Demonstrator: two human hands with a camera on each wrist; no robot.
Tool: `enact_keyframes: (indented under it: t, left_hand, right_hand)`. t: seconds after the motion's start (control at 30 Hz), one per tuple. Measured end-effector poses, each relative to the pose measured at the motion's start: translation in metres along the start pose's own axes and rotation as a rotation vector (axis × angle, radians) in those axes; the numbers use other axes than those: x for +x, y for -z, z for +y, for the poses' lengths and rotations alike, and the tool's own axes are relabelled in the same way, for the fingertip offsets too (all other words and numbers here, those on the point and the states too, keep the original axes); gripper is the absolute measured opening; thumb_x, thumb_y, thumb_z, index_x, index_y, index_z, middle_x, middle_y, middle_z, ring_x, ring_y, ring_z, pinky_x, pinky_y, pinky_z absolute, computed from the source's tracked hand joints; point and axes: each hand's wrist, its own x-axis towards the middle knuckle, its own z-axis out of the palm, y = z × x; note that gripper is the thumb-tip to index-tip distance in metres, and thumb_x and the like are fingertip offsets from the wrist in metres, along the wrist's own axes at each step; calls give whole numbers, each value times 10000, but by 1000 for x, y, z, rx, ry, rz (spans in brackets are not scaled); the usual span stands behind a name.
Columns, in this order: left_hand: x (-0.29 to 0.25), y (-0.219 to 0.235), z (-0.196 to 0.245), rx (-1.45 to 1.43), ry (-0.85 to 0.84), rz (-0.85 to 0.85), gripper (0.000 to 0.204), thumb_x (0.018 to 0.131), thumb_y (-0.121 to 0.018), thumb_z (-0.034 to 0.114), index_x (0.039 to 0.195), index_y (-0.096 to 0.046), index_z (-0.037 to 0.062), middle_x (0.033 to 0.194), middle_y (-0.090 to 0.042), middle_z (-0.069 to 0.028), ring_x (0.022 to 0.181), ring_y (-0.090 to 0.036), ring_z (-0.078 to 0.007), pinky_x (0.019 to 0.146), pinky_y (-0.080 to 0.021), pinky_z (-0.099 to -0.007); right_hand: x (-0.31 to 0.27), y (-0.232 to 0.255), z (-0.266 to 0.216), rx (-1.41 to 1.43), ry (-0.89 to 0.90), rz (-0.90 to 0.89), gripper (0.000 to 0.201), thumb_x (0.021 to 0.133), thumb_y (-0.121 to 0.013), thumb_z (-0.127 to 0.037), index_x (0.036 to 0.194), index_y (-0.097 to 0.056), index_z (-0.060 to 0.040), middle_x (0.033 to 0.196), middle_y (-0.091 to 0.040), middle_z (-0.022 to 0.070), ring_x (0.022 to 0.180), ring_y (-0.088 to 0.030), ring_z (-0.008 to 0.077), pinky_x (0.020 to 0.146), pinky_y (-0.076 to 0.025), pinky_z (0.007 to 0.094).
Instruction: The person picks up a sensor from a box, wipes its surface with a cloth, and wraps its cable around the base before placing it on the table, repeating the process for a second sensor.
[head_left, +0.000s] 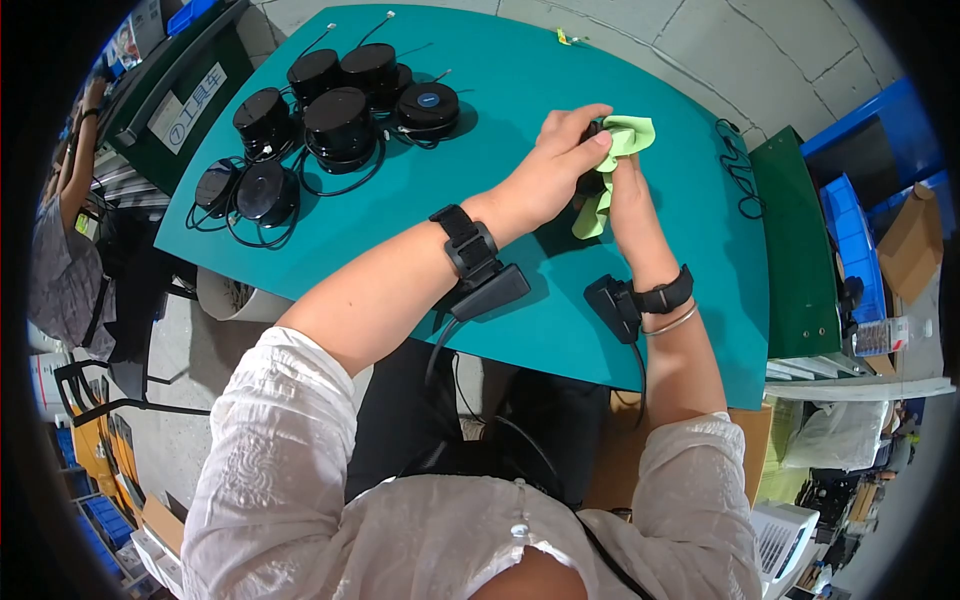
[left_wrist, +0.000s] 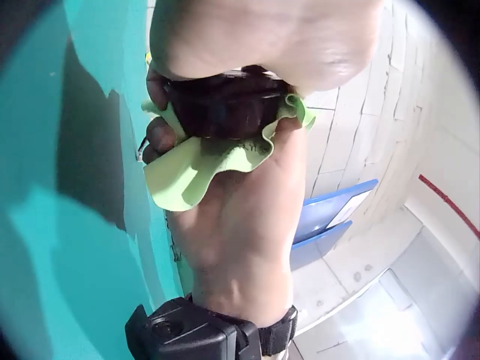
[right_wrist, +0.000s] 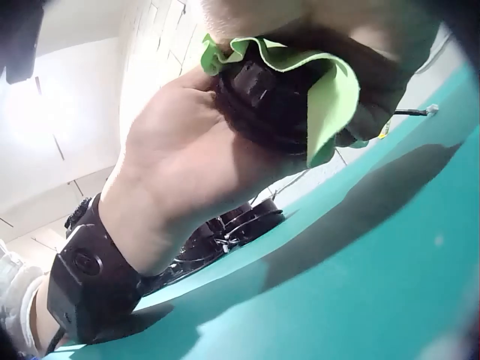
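My left hand [head_left: 540, 180] grips a dark round device [left_wrist: 225, 109] above the right part of the table. Against it my right hand [head_left: 636, 215] holds a light green cloth [head_left: 630, 133], its fingers partly hidden behind the folds. One flap of the cloth hangs below the hands in the head view. From the right wrist, the black housing [right_wrist: 259, 94] shows a raised block on its face, with the cloth [right_wrist: 335, 105] wrapped along its edge. Both hands are close together, with the device between them.
Several black cylindrical devices [head_left: 338, 125] with cables stand at the left of the green table [head_left: 480, 290]. A black cable [head_left: 740, 170] lies by the right edge, and a small yellow-green item [head_left: 566, 38] at the far edge. Another person [head_left: 70, 230] is at the far left.
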Motion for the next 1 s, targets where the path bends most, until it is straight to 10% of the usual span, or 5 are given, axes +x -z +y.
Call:
enact_keyframes:
  t: [0.4,0.6,1.0]
  left_hand:
    - [-3,-1,6,241,-202,-206,502,975,-452,313,1409,-389,68,1381,-291,-116,1248,-370,-221,1050,-321,-326]
    - [5,10,11,-605,67,28,407,1010,-352,271,1321,-469,36,1117,-574,-73,1030,-567,-176,922,-460,-336]
    - [16,30,9,-654,137,264,377,1011,-315,256,1218,-538,33,1040,-616,-93,924,-603,-193,836,-504,-369]
  right_hand:
    - [9,14,5,561,-300,66,374,971,-336,-310,1138,-491,-13,992,-592,137,827,-645,253,578,-587,395]
    - [12,15,9,563,-281,-16,245,983,-378,-181,1079,-511,1,883,-610,105,647,-600,185,500,-509,335]
    - [1,-8,-5,424,-260,-148,240,933,-569,-157,1058,-618,41,1007,-654,84,919,-621,142,779,-494,281]
